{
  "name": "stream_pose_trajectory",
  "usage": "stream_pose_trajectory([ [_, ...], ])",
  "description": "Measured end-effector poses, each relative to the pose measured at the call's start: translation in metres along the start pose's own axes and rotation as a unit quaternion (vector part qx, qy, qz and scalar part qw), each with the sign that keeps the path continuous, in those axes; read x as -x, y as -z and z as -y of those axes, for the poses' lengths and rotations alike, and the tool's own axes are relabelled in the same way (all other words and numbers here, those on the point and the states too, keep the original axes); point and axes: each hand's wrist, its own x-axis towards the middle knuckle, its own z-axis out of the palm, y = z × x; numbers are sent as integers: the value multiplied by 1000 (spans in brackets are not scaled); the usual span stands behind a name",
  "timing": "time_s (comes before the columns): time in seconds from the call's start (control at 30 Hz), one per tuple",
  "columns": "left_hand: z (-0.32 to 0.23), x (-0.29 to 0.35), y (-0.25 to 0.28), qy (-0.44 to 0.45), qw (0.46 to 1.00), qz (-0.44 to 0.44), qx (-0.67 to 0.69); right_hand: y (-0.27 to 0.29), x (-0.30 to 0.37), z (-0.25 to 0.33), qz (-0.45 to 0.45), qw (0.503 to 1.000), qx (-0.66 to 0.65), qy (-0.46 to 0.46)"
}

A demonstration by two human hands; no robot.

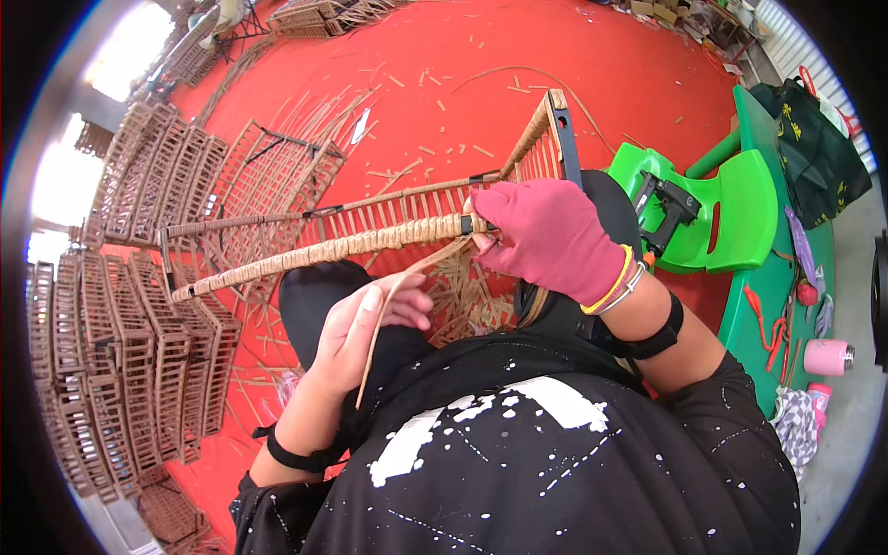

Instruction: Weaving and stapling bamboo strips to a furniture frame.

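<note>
A wicker-wrapped frame (pixel 333 248) with slatted sides lies across my lap, its near rail bound in tan strip. My right hand (pixel 555 236), in a pink glove, closes on the right end of that rail, thumb and fingers beside a bare black bit of the bar. From there a loose tan wicker strip (pixel 372 356) runs down to the left. My bare left hand (pixel 370 319) has this strip between its thumb and curled fingers, and the loose end hangs below.
Stacked woven frames (pixel 129 361) fill the left side. On the right, a black nail gun (pixel 668 211) rests on a green plastic chair (pixel 747 208) beside a green table (pixel 763 319) with a pink bottle (pixel 828 357). Cut strips litter the red floor (pixel 421 55).
</note>
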Motion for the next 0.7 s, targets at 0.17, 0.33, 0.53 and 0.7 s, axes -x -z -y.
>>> stream_pose_trajectory([
  [0.17, 7, -2, -12, 23, 998, 11, 62, 0, -2, -1, -5, 999, -33, 4],
  [0.33, 10, -13, -26, -177, 924, 8, -339, -3, 0, -5, -11, 999, -35, 19],
  [0.53, -7, -22, -22, -324, 802, -25, -500, -2, 0, -5, -7, 999, -40, 11],
  [0.7, -24, -37, -22, -367, 787, 18, -495, -2, -1, -4, -18, 999, -48, 7],
])
